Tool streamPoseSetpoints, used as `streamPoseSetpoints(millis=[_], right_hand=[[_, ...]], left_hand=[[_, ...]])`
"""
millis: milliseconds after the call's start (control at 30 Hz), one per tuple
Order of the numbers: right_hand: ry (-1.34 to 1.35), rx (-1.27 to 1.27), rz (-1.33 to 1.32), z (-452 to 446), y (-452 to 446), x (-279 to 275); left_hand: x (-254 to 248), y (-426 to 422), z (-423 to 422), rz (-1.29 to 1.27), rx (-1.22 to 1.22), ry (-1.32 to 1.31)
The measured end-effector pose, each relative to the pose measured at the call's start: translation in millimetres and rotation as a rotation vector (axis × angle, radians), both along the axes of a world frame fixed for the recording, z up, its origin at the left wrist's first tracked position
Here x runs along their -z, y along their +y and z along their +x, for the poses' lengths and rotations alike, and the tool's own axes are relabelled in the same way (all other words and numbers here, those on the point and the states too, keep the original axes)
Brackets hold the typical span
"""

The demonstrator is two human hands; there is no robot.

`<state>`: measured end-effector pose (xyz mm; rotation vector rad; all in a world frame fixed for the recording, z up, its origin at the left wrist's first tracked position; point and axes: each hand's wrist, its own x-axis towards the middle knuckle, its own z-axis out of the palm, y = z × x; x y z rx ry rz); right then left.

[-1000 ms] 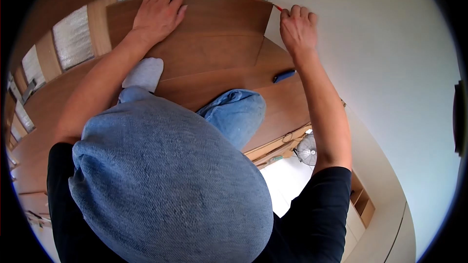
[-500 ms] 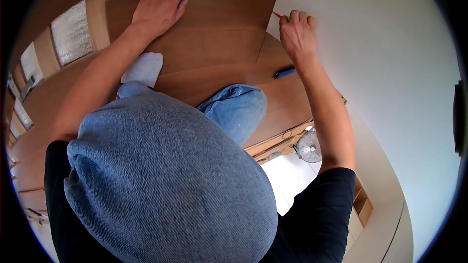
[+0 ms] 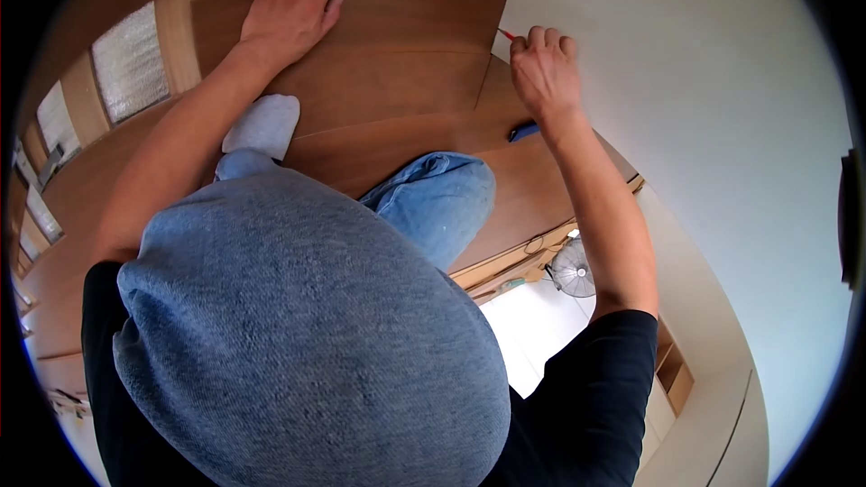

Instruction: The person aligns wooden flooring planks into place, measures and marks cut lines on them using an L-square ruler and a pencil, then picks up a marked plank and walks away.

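Note:
My left hand (image 3: 290, 13) lies on the upper part of a brown wooden panel (image 3: 406, 13), fingers spread near its top edge. In my right hand (image 3: 548, 68) is a thin red pencil (image 3: 508, 35), pinched between the fingers. Its dark tip meets, or nearly meets, the panel's right edge, beside the pale wall (image 3: 686, 63). Most of the pencil is hidden by the hand. A dark blue tool (image 3: 522, 132), possibly a utility knife, rests on the brown boards below my right wrist.
My jeans-covered knee (image 3: 316, 325) fills the lower middle, and a grey-socked foot (image 3: 263, 126) is on the boards. Wooden battens (image 3: 178, 41) with silvery foil (image 3: 131, 59) between them run along the upper left. A fan (image 3: 575, 269) stands on the white floor below.
My right hand and the pencil tip have slid a little down along the panel's right edge. My left hand stays in place on the panel.

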<state>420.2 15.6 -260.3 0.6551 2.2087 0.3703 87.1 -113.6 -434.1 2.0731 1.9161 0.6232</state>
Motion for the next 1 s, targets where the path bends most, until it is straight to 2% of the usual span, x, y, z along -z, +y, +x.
streamPoseSetpoints(millis=[233, 300, 367, 433, 500, 533, 600, 700, 767, 833, 900, 933, 1000], right_hand=[[-0.001, 0.063, -0.045, 6, -22, -9], [0.201, 0.144, -0.06, 10, -44, -21], [0.415, 0.229, -0.258, 19, -70, -31], [0.462, 0.375, -0.362, 19, -112, -35], [0.714, 0.667, -0.467, 15, -156, -34], [0.741, 0.666, -0.442, 19, -182, -28], [0.982, 0.924, -0.378, 30, -230, -10], [0.94, 1.07, -0.301, 24, -251, -3], [0.99, 1.068, -0.222, 27, -250, 7], [1.026, 1.034, -0.206, 31, -247, 8], [1.052, 1.035, -0.214, 33, -248, 9], [1.036, 1.046, -0.23, 33, -249, 9], [1.004, 1.062, -0.271, 36, -250, 10]], left_hand=[[-4, 1, 0, -0.01, 0.004, 0.009], [-3, 1, 1, -0.027, -0.006, 0.029], [-4, 2, 2, -0.032, 0.003, 0.043], [-6, 3, 0, -0.03, 0.025, 0.069], [-17, 8, -2, -0.101, 0.046, 0.091], [-31, 12, -2, -0.163, 0.049, 0.073], [-45, 20, -1, -0.213, 0.089, 0.092], [-53, 37, 4, -0.311, 0.155, 0.083], [-49, 47, 4, -0.393, 0.213, 0.143], [-60, 57, -4, -0.344, 0.245, 0.155], [-78, 73, -2, -0.514, 0.381, 0.135], [-85, 68, 0, -0.456, 0.36, 0.098], [-96, 59, 3, -0.546, 0.27, 0.042]])
